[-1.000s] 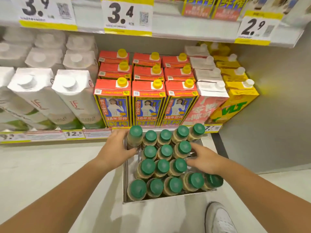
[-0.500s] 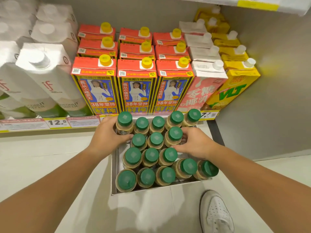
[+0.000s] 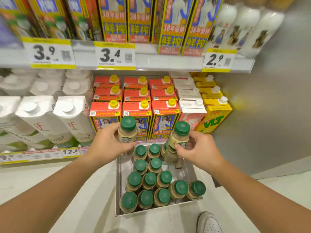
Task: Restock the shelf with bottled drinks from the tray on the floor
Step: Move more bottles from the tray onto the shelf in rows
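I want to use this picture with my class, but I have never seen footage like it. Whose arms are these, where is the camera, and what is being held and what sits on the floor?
There is no machine here. The camera is worn on a person's head and looks forward and down, so the two arms reaching in from the bottom are that person's own. The left hand grips one green-capped bottle, and the right hand grips another bottle; both bottles are lifted above the rest. On the floor lies a shallow tray holding more of the same bottles, with gaps at its far end. Behind it, the low shelf carries drink cartons with yellow caps, and price tags hang on the shelf above. A white shoe shows at the bottom.
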Motion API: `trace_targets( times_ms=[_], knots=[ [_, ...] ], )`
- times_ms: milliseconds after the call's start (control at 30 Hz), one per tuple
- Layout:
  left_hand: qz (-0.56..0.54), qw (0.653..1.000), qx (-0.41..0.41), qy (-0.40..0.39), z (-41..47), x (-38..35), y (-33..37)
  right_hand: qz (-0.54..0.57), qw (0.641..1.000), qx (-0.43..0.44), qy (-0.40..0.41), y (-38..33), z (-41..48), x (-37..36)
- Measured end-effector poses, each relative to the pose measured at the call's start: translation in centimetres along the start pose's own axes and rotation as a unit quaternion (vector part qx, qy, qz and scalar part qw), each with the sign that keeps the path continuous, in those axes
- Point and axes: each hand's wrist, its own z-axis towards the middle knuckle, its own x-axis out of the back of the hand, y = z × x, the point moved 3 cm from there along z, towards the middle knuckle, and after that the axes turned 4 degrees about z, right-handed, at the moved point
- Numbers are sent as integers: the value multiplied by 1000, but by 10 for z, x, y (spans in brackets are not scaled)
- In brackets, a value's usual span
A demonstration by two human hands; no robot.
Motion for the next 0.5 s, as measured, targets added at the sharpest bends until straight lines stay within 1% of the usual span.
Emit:
trace_targets(
  times_ms=[100, 167, 267, 333, 400, 500],
  knots=[
    [-1, 999, -41, -7, 10, 29, 52, 17, 998, 30, 58, -41, 2, 27],
    [2, 998, -65, 3, 15, 49, 90, 25, 995, 43, 82, -71, 4, 48],
    [0, 996, -93, 8, 21, 76, 143, 68, 989, 73, 105, -120, 6, 82],
    [-6, 994, -104, 10, 24, 93, 176, 101, 981, 100, 130, -149, 7, 105],
    [4, 991, -132, 22, 23, 113, 213, 138, 970, 117, 160, -178, 9, 130],
    [14, 983, -179, 41, 25, 146, 275, 141, 955, 162, 203, -227, 14, 176]
  ],
)
